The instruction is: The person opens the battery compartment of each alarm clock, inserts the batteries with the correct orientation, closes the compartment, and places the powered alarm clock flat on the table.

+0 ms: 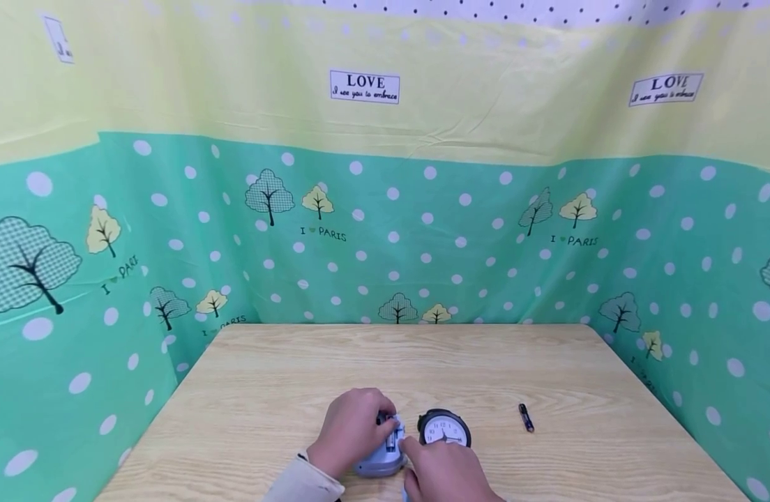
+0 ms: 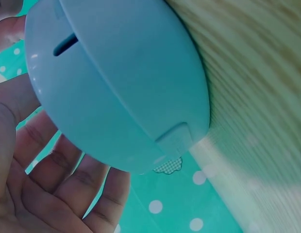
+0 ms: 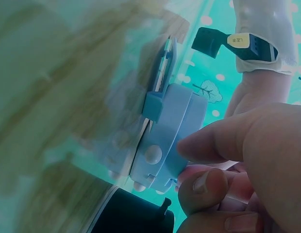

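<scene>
A light blue, rounded device point(image 1: 379, 466) lies on the table, its battery compartment uncovered and facing up. Inside sits a battery point(image 1: 390, 440). My left hand point(image 1: 353, 429) holds the device from the left, thumb over the compartment and fingers at the far edge. In the left wrist view, those fingers spread along the curved blue shell point(image 2: 116, 87). From the right, my right hand point(image 1: 448, 470) grips the device's edge with thumb and curled fingers, as the right wrist view shows near a pale round knob point(image 3: 153, 154). Part of the compartment is hidden by my hands.
Just beyond my right hand stands a black round alarm clock point(image 1: 444, 427) with a white dial, partly covered by that hand. Farther right a loose dark battery point(image 1: 526, 417) lies on the wooden table point(image 1: 284, 376). A green and yellow printed curtain point(image 1: 391, 209) surrounds the table.
</scene>
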Demonstrator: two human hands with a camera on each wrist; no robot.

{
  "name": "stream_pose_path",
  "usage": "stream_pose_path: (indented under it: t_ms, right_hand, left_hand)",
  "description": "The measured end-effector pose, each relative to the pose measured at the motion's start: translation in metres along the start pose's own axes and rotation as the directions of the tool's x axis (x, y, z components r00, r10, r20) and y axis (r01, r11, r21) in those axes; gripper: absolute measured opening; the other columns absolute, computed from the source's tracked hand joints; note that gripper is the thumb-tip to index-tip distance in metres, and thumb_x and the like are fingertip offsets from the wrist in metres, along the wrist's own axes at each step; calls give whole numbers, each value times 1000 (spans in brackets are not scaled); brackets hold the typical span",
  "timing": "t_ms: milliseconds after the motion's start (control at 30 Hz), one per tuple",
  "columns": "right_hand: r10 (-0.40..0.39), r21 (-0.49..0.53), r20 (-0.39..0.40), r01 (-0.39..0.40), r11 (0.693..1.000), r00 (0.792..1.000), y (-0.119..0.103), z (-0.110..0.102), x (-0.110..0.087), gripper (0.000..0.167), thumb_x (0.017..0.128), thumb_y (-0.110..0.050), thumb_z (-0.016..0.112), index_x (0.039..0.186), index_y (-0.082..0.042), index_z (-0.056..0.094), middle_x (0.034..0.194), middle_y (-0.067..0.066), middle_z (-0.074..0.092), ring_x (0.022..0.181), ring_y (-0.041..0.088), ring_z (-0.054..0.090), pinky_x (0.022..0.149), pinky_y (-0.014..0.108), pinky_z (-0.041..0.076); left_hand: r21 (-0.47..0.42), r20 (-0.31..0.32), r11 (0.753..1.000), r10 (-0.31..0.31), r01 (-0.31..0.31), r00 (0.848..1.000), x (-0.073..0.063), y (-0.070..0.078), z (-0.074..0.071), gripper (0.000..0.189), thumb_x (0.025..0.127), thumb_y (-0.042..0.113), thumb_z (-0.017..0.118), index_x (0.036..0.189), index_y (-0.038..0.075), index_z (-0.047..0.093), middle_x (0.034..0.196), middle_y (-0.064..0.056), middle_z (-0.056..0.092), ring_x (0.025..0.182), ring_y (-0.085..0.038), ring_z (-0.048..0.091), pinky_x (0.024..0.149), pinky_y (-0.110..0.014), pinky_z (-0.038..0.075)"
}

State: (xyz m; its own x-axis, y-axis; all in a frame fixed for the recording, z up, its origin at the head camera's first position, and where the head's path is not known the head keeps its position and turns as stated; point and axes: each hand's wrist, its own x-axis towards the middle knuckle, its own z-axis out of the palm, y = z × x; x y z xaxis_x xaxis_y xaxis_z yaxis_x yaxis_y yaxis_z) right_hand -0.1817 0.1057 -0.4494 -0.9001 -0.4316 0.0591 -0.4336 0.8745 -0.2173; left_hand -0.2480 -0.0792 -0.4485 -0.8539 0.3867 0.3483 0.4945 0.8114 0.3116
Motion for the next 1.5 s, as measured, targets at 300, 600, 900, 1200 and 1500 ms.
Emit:
stream_pose_path:
  t_ms: [300,600,900,1200,1500]
  right_hand:
    - [-5,-11,-7,5,1000,1000,1,0,1,27,94,-30,67,119,-19,71,54,-13,45,48,6,42,44,30,34]
    - [5,19,4,-5,1000,1000,-1,4,4,27,94,-31,68,119,-22,73,59,-14,52,51,4,45,48,31,37]
    - [9,21,2,-9,1000,1000,0,2,4,28,94,-32,68,120,-22,73,61,-14,54,52,4,45,49,30,38]
    - [43,26,44,-44,999,998,0,0,6,29,94,-35,69,121,-22,73,66,-13,60,53,5,46,51,31,41]
    - [29,23,40,-30,999,999,-2,1,4,29,95,-35,69,121,-23,73,60,-14,52,52,6,45,50,30,38]
  left_hand:
    - [-30,8,999,34,-34,999,1,-4,-5,16,92,31,77,103,20,82,100,8,76,95,-10,72,83,-37,60]
    - [-11,146,996,94,-94,985,-15,-26,-11,57,90,56,71,134,19,67,125,4,67,107,-13,65,94,-45,54]
    - [-104,249,985,161,-139,955,-28,-39,-10,107,64,72,86,154,36,40,134,10,60,106,-6,57,87,-34,54]
    - [-97,255,984,167,-147,952,-25,-35,-14,91,63,59,91,144,35,55,127,14,62,101,-5,58,80,-28,53]
    - [-80,275,987,154,-137,949,-26,-37,-13,91,66,64,89,145,36,54,133,12,61,105,-7,59,84,-31,55]
